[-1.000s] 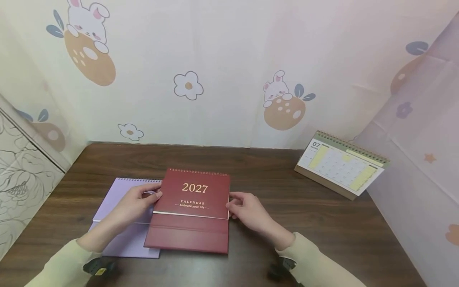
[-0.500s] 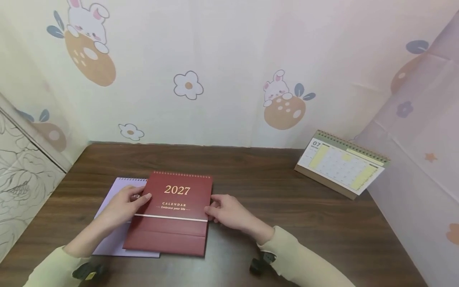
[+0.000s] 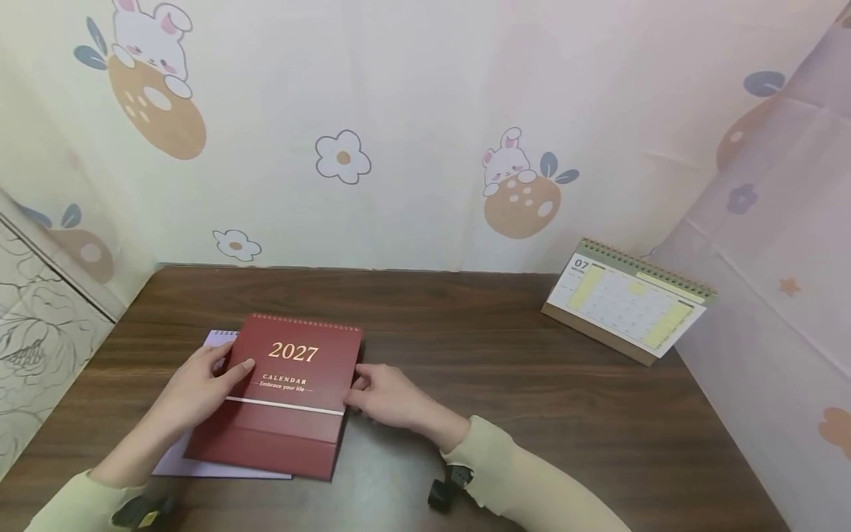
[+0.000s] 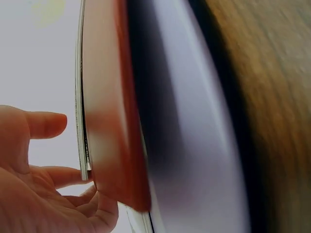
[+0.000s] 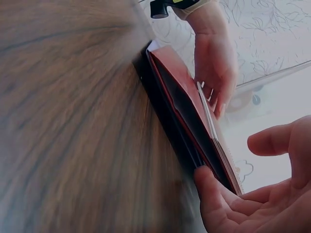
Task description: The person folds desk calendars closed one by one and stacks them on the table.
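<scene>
A dark red 2027 desk calendar (image 3: 292, 369) overlaps a lilac desk calendar (image 3: 174, 462) lying on the table's left side. My left hand (image 3: 199, 384) holds the red one by its left edge, thumb reaching over the cover. At the opposite edge, my right hand (image 3: 388, 395) has its fingers curled against the side. In the left wrist view the red calendar (image 4: 107, 97) sits just above the lilac one (image 4: 204, 145), with a dark gap between them. The right wrist view shows the red calendar's hollow stand from the side, right fingers (image 5: 206, 187) at its lower corner.
A green-topped desk calendar (image 3: 631, 303), showing 07, stands angled at the table's back right. The brown wooden table (image 3: 499, 332) meets curtains printed with rabbits and flowers (image 3: 412, 148) at the back and right.
Both hands have carried the red calendar leftward, so it now covers much more of the lilac one. The green-topped calendar stays in place; the head view has shifted slightly.
</scene>
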